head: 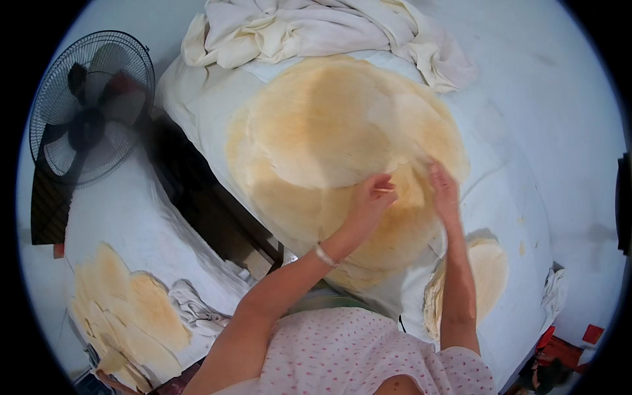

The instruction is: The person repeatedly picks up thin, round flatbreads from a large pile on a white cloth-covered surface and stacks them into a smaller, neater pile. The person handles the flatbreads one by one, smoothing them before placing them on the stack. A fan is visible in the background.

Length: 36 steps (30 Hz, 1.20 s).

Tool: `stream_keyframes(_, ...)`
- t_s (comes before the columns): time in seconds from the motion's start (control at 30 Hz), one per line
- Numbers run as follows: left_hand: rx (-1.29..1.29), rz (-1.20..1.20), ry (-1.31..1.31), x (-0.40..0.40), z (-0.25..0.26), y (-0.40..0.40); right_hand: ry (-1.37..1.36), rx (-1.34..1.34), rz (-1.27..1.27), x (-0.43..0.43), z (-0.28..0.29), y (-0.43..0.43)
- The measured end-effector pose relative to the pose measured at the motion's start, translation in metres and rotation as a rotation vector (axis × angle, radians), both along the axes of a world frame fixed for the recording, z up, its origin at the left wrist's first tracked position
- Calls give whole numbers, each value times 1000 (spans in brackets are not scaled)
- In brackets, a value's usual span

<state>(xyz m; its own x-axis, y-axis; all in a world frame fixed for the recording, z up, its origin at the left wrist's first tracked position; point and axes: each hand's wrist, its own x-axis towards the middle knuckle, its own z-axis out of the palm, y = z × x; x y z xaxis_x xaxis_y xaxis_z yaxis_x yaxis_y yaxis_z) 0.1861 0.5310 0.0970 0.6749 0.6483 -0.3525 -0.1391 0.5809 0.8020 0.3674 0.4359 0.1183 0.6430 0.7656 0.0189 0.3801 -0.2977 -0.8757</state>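
Large, thin, pale-brown round sheets, perhaps flatbread or dough (340, 118), overlap in a wide layer on a white cloth-covered table. Over the lower middle of this layer is my left hand (379, 191), its fingers curled around a small thin pale edge or piece. My right hand (443, 185) is at the layer's right side, blurred, with its fingers against or just above a sheet; its grip cannot be told. Beside my right forearm lies a stack of smaller round sheets (489, 276), partly hidden by the arm.
A black pedestal fan (91, 113) stands at the left. Bunched white cloth (316, 32) lies along the far edge. More thin sheets (153, 306) rest on a second cloth-covered surface at lower left, where another person's hand (111, 380) shows. A dark gap separates the two surfaces.
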Motion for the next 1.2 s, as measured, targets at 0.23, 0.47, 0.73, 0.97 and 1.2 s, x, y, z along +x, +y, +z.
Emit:
stream_keyframes(0.23,51,406,228,-126,-40,44,-353,186,-86,-17,144,61)
stream_keyframes(0.47,-110,539,107,-134,-36,73,-642,115,394,-92,71,159)
stream_keyframes(0.73,-232,513,93,-125,-42,97,-755,-125,615,-183,-41,188)
stream_keyframes(0.97,-287,501,116,-120,-41,108,-621,-231,677,-178,-25,190)
stream_keyframes(1.2,-304,483,22,-115,-18,124,-545,-142,748,-156,9,173)
